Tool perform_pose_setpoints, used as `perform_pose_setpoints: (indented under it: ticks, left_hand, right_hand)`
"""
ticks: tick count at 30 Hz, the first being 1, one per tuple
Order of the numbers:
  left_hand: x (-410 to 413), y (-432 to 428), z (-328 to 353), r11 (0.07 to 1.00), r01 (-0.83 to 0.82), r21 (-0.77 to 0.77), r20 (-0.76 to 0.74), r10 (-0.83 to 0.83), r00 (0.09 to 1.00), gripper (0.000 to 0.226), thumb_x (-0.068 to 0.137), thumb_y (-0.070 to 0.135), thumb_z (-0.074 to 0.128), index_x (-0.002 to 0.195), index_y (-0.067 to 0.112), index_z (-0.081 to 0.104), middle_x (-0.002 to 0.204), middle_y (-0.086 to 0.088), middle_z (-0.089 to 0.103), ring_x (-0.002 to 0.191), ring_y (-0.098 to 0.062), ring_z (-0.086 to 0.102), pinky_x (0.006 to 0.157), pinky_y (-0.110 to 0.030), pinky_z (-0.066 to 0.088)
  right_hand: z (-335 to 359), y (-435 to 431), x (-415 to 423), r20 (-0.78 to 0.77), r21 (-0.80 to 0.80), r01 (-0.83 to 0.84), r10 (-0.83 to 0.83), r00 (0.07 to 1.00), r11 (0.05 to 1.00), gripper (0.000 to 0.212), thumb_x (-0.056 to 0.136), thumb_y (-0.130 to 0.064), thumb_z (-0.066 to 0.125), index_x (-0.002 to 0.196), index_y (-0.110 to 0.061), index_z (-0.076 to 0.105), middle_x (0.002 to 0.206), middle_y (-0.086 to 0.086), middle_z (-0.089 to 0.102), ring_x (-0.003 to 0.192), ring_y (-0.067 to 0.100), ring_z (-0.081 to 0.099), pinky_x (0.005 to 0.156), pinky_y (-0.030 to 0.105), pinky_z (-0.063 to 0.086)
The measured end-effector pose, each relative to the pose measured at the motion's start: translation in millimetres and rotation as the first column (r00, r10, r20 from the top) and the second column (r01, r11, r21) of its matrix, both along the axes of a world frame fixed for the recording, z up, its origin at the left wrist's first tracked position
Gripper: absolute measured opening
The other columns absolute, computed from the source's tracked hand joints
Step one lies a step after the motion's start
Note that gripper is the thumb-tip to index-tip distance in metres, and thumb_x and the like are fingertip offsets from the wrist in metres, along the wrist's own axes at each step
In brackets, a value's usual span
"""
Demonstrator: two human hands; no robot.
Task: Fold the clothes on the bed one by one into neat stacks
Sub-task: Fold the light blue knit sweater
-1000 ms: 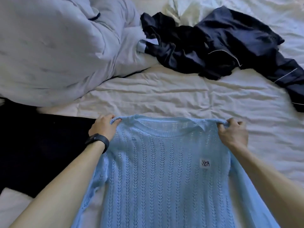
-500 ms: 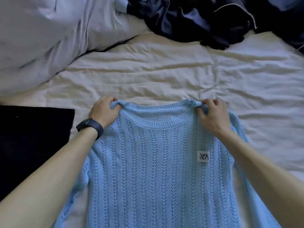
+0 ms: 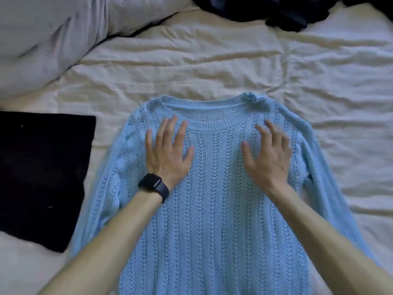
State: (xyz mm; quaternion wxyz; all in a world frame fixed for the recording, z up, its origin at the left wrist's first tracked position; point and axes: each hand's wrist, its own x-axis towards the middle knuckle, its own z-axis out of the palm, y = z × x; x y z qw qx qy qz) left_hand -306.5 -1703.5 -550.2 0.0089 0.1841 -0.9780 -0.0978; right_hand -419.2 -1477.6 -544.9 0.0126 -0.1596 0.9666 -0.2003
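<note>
I lean over a bed (image 3: 212, 67) covered by a cream sheet (image 3: 331, 150), creased all over. On the bed's far left lies a bulky pale grey pillow (image 3: 53, 39), a thin dark shadow beneath its edge. The light is dim, bluish and soft.

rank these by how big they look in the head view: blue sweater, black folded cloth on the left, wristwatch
1. blue sweater
2. black folded cloth, partly cut off by the frame edge
3. wristwatch

The sweater (image 3: 212, 209) loses its hem past the bottom edge; dark clothes pile (image 3: 276, 11) clipped at the top; right hand (image 3: 269, 160) fingers smeared by blur.
</note>
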Motion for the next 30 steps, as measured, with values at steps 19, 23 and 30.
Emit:
perform_pose_setpoints:
  ticks: [19,23,30]
  left_hand:
    - [367.0,149.6,44.3,0.103,-0.825,0.555,0.366,0.861,0.353,0.081,0.083,0.069,0.062,0.138,0.012,0.042,0.13,-0.009,0.057,0.116,-0.027,0.057,0.1,-0.044,0.047]
    - [383.4,139.0,49.9,0.114,-0.802,0.586,0.52,0.706,0.48,0.035,0.091,0.045,0.071,0.115,0.02,0.063,0.105,0.005,0.068,0.102,-0.021,0.064,0.088,-0.035,0.047]
    - [415.9,117.2,81.1,0.112,-0.673,0.731,0.455,0.655,0.604,0.016,0.09,0.015,0.073,0.103,0.01,0.065,0.1,-0.006,0.07,0.088,-0.02,0.067,0.089,-0.038,0.051]
  right_hand:
    - [48.0,231.0,301.2,0.713,0.096,0.741,-0.565,0.415,0.665,0.051,0.085,-0.047,0.078,0.118,-0.014,0.057,0.112,0.002,0.064,0.109,0.026,0.062,0.094,0.038,0.044]
    - [43.7,246.3,303.9,0.817,-0.036,0.646,-0.35,0.458,0.763,0.022,0.085,-0.04,0.08,0.101,-0.025,0.075,0.094,-0.011,0.076,0.092,0.012,0.07,0.084,0.035,0.055]
    - [70.3,290.0,313.8,0.82,-0.225,0.754,-0.298,0.489,0.618,0.016,0.091,-0.022,0.077,0.1,-0.017,0.065,0.094,0.006,0.069,0.077,0.018,0.065,0.067,0.031,0.055]
